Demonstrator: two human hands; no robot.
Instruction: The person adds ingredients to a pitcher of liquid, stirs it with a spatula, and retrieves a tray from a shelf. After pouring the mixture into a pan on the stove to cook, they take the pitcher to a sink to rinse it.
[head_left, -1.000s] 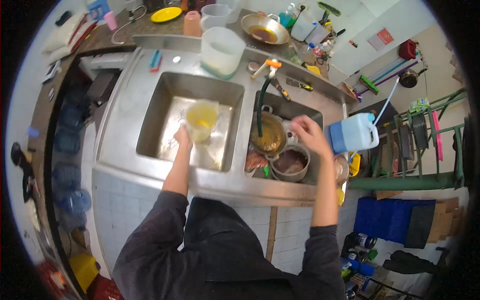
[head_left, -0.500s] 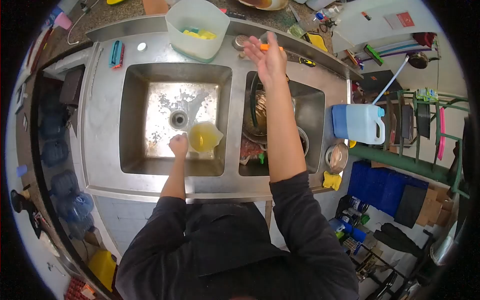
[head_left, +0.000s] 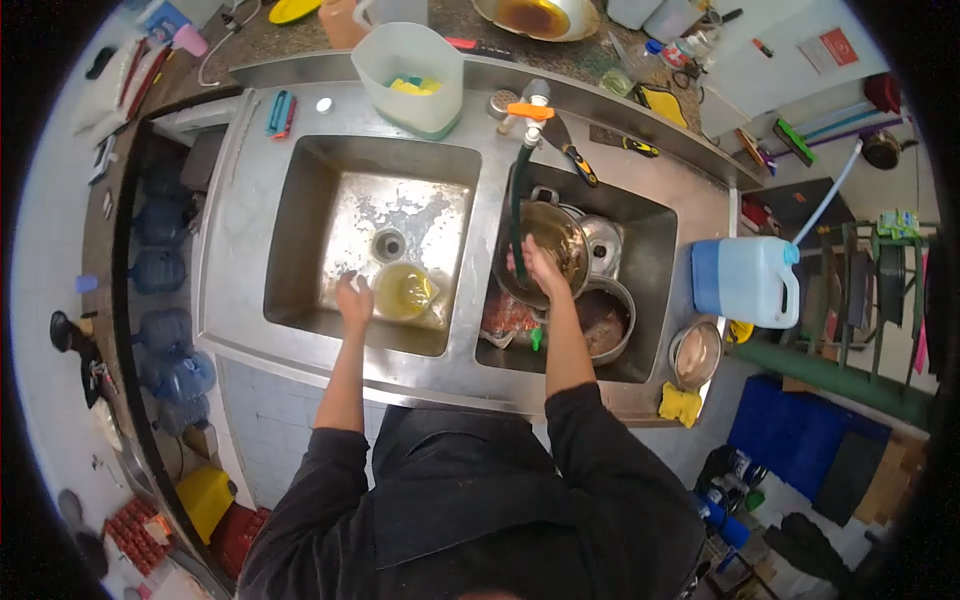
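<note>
In the left sink basin stands a translucent jug [head_left: 402, 292] with yellowish liquid inside. My left hand [head_left: 354, 300] is closed at the jug's handle side, and the fingers largely cover the handle. A dark green hose [head_left: 516, 205] hangs from a tap with an orange lever [head_left: 530, 111] into the right basin. My right hand [head_left: 538, 268] has its fingers around the lower hose, above a metal pot [head_left: 568, 245]. Another pot [head_left: 608, 318] and a metal lid [head_left: 601, 240] lie beside it.
A tall plastic container [head_left: 410, 75] with sponges stands behind the left basin. Scrapers with yellow-black handles [head_left: 580, 167] lie behind the right basin. A jerrycan of blue liquid [head_left: 745, 282], a metal bowl [head_left: 697, 352] and a yellow cloth [head_left: 680, 403] sit at the right.
My right hand has come down from the orange tap lever to the hose in the right basin, uncovering the pots. My left hand stays at the jug. The view has shifted slightly.
</note>
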